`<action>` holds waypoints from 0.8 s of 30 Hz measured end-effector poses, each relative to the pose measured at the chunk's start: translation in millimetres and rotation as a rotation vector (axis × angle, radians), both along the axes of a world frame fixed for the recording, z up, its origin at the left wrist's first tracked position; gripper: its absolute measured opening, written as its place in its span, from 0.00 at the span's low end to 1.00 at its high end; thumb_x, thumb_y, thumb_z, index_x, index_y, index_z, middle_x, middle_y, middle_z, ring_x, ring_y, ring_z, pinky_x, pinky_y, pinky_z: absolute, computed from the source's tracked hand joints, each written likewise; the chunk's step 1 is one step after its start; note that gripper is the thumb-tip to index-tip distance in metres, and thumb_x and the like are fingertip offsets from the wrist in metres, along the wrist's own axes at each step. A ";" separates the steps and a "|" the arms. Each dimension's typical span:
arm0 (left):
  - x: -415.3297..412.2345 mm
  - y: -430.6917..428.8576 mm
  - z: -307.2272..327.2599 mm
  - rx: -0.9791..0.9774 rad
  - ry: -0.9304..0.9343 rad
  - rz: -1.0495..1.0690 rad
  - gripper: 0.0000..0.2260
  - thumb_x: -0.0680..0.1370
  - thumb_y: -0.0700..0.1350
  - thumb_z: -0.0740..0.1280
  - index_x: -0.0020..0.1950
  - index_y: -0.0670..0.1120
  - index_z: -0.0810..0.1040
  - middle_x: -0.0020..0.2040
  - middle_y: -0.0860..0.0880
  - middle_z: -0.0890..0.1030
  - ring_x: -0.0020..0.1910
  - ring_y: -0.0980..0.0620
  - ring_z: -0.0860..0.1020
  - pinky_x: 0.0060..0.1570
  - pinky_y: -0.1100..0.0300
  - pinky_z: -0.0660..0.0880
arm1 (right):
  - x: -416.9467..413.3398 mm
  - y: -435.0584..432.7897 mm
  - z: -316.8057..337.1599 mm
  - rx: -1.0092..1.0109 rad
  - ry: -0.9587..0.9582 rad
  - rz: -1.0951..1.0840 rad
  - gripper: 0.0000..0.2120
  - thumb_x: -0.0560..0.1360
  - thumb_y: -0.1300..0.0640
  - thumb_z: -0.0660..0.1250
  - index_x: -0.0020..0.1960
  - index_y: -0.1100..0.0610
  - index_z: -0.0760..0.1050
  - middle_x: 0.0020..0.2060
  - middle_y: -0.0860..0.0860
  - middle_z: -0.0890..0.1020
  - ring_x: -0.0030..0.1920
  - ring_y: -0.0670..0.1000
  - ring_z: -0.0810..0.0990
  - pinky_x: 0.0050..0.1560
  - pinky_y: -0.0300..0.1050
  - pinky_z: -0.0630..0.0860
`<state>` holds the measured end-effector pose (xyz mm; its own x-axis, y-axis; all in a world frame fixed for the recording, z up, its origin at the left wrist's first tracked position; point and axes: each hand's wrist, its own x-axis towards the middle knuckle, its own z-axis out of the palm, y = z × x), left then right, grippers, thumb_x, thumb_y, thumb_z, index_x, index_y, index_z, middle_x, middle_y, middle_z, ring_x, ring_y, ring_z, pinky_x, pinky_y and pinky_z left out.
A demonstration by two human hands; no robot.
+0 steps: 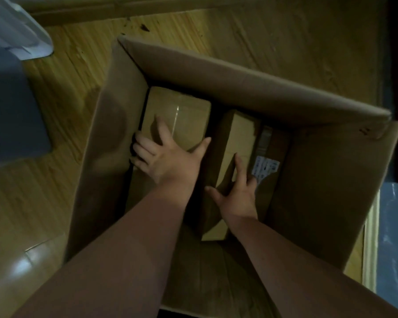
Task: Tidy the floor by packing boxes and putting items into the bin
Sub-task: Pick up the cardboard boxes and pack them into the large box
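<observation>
A big open cardboard box (239,83) stands on the wooden floor, its flaps raised. Inside at the left lies a small taped carton (184,113). My left hand (168,154) rests flat on its near end, fingers spread and curled over its left edge. To the right stands a narrow carton (237,138) on its side, and beside it a box with a white label (265,167). My right hand (237,196) grips the narrow carton's near part, thumb on its left face, fingers on top.
A grey plastic bin (12,92) with a pale lid stands at the left on the floor. A bluish plastic sheet (394,237) lies at the right edge. Bare wooden floor (262,35) shows beyond the box and at the lower left.
</observation>
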<state>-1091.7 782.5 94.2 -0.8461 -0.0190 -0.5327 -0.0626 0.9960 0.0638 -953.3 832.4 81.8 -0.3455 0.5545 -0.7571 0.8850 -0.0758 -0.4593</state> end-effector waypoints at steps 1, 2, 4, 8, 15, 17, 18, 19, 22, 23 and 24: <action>-1.7 1.8 -5.7 0.004 -0.005 0.012 0.53 0.61 0.80 0.59 0.74 0.59 0.35 0.77 0.38 0.45 0.75 0.35 0.48 0.72 0.37 0.48 | 2.2 0.5 -0.8 0.000 0.011 0.022 0.51 0.68 0.44 0.75 0.66 0.18 0.37 0.75 0.51 0.55 0.73 0.62 0.61 0.66 0.64 0.68; -3.1 3.4 -10.1 0.000 -0.014 0.022 0.53 0.62 0.80 0.58 0.75 0.58 0.36 0.77 0.38 0.44 0.76 0.35 0.46 0.73 0.38 0.46 | 4.0 1.0 -1.7 -0.001 0.026 0.048 0.51 0.68 0.43 0.75 0.66 0.18 0.36 0.75 0.51 0.55 0.73 0.61 0.61 0.65 0.63 0.67; -0.7 5.8 -11.4 -0.028 0.000 0.000 0.51 0.65 0.79 0.55 0.78 0.55 0.40 0.78 0.39 0.43 0.76 0.37 0.45 0.74 0.40 0.44 | 7.1 2.5 -3.6 -0.017 0.047 0.085 0.51 0.68 0.42 0.75 0.66 0.18 0.35 0.75 0.50 0.54 0.73 0.60 0.61 0.66 0.59 0.67; 23.1 2.9 5.8 0.155 0.231 -0.449 0.28 0.77 0.60 0.61 0.73 0.48 0.62 0.71 0.39 0.65 0.70 0.39 0.65 0.67 0.45 0.64 | 9.9 6.9 -3.6 -0.079 0.108 0.164 0.42 0.74 0.42 0.68 0.69 0.21 0.38 0.75 0.48 0.55 0.70 0.54 0.65 0.62 0.48 0.66; 51.7 15.1 6.3 0.185 -0.067 -0.634 0.31 0.79 0.46 0.63 0.79 0.50 0.52 0.73 0.41 0.62 0.69 0.42 0.63 0.62 0.51 0.67 | 12.1 44.5 -16.9 0.242 -0.255 -0.407 0.29 0.80 0.58 0.62 0.77 0.51 0.54 0.72 0.58 0.63 0.67 0.60 0.70 0.55 0.52 0.72; 53.7 22.7 3.4 0.124 -0.179 -0.629 0.34 0.79 0.43 0.64 0.79 0.55 0.49 0.75 0.38 0.54 0.70 0.39 0.60 0.62 0.51 0.68 | 8.1 50.2 -22.8 0.198 -0.308 -0.387 0.32 0.80 0.60 0.61 0.79 0.52 0.49 0.75 0.58 0.60 0.71 0.63 0.64 0.64 0.57 0.69; 54.3 26.7 0.7 0.083 -0.225 -0.626 0.35 0.79 0.44 0.65 0.79 0.57 0.47 0.76 0.37 0.50 0.70 0.38 0.60 0.62 0.51 0.68 | 6.3 48.8 -27.5 0.154 -0.296 -0.378 0.34 0.80 0.61 0.60 0.80 0.51 0.46 0.76 0.57 0.58 0.74 0.62 0.61 0.69 0.58 0.65; 55.3 29.7 -1.2 0.038 -0.256 -0.622 0.37 0.79 0.45 0.66 0.79 0.58 0.46 0.76 0.36 0.47 0.70 0.38 0.60 0.63 0.51 0.67 | 5.3 46.9 -30.9 0.118 -0.287 -0.378 0.36 0.80 0.62 0.60 0.80 0.51 0.43 0.77 0.56 0.57 0.75 0.60 0.59 0.72 0.58 0.62; 61.3 34.9 -10.3 -0.040 -0.293 -0.620 0.46 0.76 0.48 0.70 0.78 0.59 0.37 0.76 0.34 0.43 0.70 0.37 0.59 0.65 0.51 0.65 | 2.8 48.0 -38.1 0.116 -0.340 -0.370 0.41 0.76 0.63 0.67 0.80 0.54 0.45 0.77 0.57 0.56 0.75 0.61 0.58 0.73 0.58 0.60; 63.3 35.0 -14.3 -0.044 -0.298 -0.612 0.49 0.74 0.47 0.72 0.77 0.59 0.35 0.76 0.34 0.41 0.70 0.37 0.58 0.64 0.51 0.66 | 1.2 52.0 -40.8 0.116 -0.371 -0.372 0.42 0.75 0.62 0.69 0.79 0.54 0.47 0.76 0.58 0.57 0.74 0.62 0.58 0.72 0.59 0.61; 65.3 34.3 -18.1 -0.049 -0.296 -0.605 0.51 0.73 0.45 0.73 0.76 0.59 0.32 0.75 0.34 0.40 0.69 0.37 0.59 0.62 0.52 0.67 | -0.5 57.0 -43.4 0.101 -0.403 -0.388 0.42 0.74 0.62 0.70 0.79 0.55 0.48 0.75 0.59 0.57 0.73 0.63 0.59 0.70 0.60 0.61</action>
